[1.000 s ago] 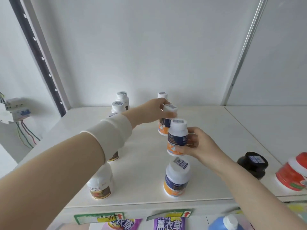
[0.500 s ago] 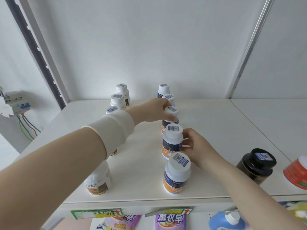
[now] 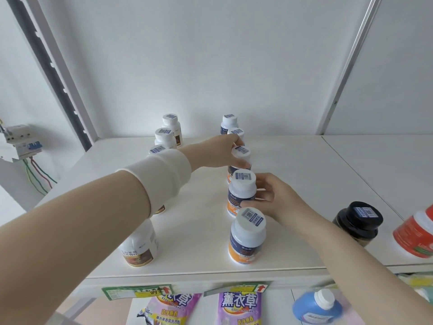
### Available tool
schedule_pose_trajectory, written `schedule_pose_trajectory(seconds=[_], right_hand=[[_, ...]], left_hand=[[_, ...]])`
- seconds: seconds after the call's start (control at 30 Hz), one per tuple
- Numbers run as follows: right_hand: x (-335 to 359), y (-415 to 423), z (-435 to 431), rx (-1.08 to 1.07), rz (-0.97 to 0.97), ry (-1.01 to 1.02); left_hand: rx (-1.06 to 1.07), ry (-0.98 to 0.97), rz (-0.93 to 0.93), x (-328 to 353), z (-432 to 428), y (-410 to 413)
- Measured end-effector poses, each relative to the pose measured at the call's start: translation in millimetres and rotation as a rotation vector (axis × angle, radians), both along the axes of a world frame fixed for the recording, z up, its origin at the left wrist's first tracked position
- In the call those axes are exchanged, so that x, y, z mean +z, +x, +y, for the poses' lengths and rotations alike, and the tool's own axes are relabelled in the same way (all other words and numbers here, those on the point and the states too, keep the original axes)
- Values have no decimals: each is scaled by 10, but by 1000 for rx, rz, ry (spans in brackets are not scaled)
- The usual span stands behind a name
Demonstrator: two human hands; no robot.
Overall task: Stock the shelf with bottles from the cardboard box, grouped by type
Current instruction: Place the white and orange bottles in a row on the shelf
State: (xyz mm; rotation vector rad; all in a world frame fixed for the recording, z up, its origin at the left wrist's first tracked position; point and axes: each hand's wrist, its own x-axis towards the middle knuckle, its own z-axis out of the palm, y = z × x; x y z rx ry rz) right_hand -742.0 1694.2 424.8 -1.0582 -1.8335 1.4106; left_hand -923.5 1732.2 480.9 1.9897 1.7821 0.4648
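As the head camera looks down on the white shelf (image 3: pixel 304 174), I have both hands in the column of blue-and-orange bottles that runs from the lower middle of the frame up toward the back wall. The left hand (image 3: pixel 218 152) reaches in from the lower left with a white wristband (image 3: pixel 164 174) on its forearm. Its fingers and thumb curl round the third bottle (image 3: pixel 241 152) just under the white cap. The right hand (image 3: pixel 274 200), coming from the lower right, grips the second bottle (image 3: pixel 241 195) by its side, thumb low on the label and fingers wrapped behind. That bottle is upright, between the front bottle (image 3: pixel 247 238) and the third; its base is hidden, so I cannot tell whether it rests on the shelf. The two rear bottles (image 3: pixel 230 123) stand by the back wall, partly hidden by the left hand.

Left of centre, a column of brown-label bottles (image 3: pixel 165 137) runs the same way, and the nearest brown-label bottle (image 3: pixel 140 247) is half covered by my left forearm. At the right edge a black-lidded jar (image 3: pixel 358 221) and a red jar (image 3: pixel 414 233) sit near each other. Below the shelf edge I see purple detergent pouches (image 3: pixel 241 308) and a blue bottle with a white cap (image 3: pixel 316 306). A circuit breaker (image 3: pixel 21 141) with loose wires hangs at the left edge.
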Motion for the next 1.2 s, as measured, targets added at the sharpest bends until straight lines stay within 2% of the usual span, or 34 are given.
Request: schedule_pose_trajectory(seconds=[0.1, 0.2, 0.33, 0.47, 0.57, 0.67, 0.77, 0.9, 1.07, 1.2], right_hand=[[300, 116, -76, -14, 24, 30], [640, 214, -140, -72, -53, 120], [1056, 226, -301, -143, -264, 362], [1213, 159, -648, -97, -543, 651], [1177, 40, -1082, -56, -727, 861], [1084, -125, -1583, 7, -794, 1060], [971, -351, -2030, 90, -805, 1169], [894, -814, -2618, 208, -763, 1196], [692, -1681, -3360, 405, -750, 1248], [346, -2548, -3987, 552, -724, 1266]], left_hand=[[-18, 12, 17, 217, -120, 33], [8, 109, 134, 555, -336, 34], [88, 268, 544, 948, -801, 54], [168, 369, 959, 1062, -1448, 126], [225, 368, 1093, 991, -2022, 158], [244, 333, 1195, 876, -2634, 141], [283, 253, 1236, 774, -3220, 19], [381, 135, 1228, 625, -4038, -348], [522, -9, 1154, 266, -5043, -1074], [628, -119, 1014, -229, -5854, -1719]])
